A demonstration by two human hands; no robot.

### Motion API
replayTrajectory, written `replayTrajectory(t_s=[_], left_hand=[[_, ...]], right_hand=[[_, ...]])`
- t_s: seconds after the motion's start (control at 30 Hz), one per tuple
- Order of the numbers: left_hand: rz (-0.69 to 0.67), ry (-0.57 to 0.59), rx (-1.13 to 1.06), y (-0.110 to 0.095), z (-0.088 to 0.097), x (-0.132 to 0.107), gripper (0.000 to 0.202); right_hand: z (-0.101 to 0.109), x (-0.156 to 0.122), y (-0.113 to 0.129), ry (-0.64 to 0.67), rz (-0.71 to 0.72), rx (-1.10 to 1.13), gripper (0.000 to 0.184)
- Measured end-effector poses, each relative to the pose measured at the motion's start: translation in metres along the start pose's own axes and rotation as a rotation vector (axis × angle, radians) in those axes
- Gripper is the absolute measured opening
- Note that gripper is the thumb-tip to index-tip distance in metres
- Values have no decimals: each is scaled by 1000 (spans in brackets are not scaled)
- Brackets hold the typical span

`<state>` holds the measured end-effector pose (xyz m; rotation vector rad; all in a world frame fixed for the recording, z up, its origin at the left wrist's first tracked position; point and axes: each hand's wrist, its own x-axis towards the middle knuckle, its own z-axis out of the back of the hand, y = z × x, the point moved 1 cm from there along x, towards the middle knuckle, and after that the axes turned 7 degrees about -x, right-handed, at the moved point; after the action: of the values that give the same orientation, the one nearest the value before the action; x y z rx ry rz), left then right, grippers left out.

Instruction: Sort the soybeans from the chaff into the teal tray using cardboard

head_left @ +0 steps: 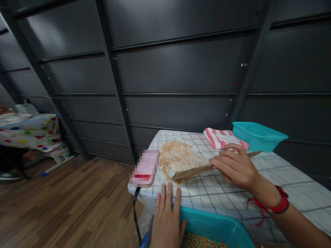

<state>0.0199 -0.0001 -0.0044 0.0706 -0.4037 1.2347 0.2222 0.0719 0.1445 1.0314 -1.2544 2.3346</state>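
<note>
Brown corrugated cardboard, cut in a long flat strip (192, 172), is pinched between the thumb and fingers of your right hand (238, 167). You hold it near the middle, on its edge and slanting across the table, one end toward the far right and the other at the near side of a loose, flat heap of round yellow grains mixed with a pale, crumbly material (181, 156). That heap lies on the white tablecloth with dark grid lines (279, 175), left of your right hand; a few grains show just in front of the strip's left end. A red braided bracelet (280, 203) with loose strings circles your right wrist.

Your left hand (167, 217) is empty, palm down, its fingers a little spread and reaching to the table's near edge, just short of the heap. A thin ring (168, 203) sits on one finger. Beside that hand, below the table edge, is a teal plastic basin (214, 220) with yellow-brown grains (201, 241) in its bottom; whether your thumb touches it, you cannot tell from here.

A pink rectangular object, partly blurred out (146, 165), lies left of the heap. Toward the back right are a folded pink-and-white striped cloth (217, 136) and, next to it, a second teal plastic container (258, 136).
</note>
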Motion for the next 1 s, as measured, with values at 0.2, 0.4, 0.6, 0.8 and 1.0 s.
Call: replayTrajectory(t_s=[0.2, 0.4, 0.6, 0.8, 1.0], left_hand=[[-16, -9, 10, 1, -2, -1, 75], [-20, -16, 24, 0, -1, 0, 74], [-3, -45, 19, 0, -1, -2, 77], [1, -37, 16, -2, -1, -1, 77], [12, -16, 10, -3, 4, 1, 73]], right_hand=[[-2, 1, 0, -25, -22, -32, 16], [1, -1, 3, -2, -21, -12, 16], [15, -9, 0, 22, -26, -6, 17], [8, -5, 1, -13, -51, -103, 14], [6, -8, 6, 13, -47, -47, 18]])
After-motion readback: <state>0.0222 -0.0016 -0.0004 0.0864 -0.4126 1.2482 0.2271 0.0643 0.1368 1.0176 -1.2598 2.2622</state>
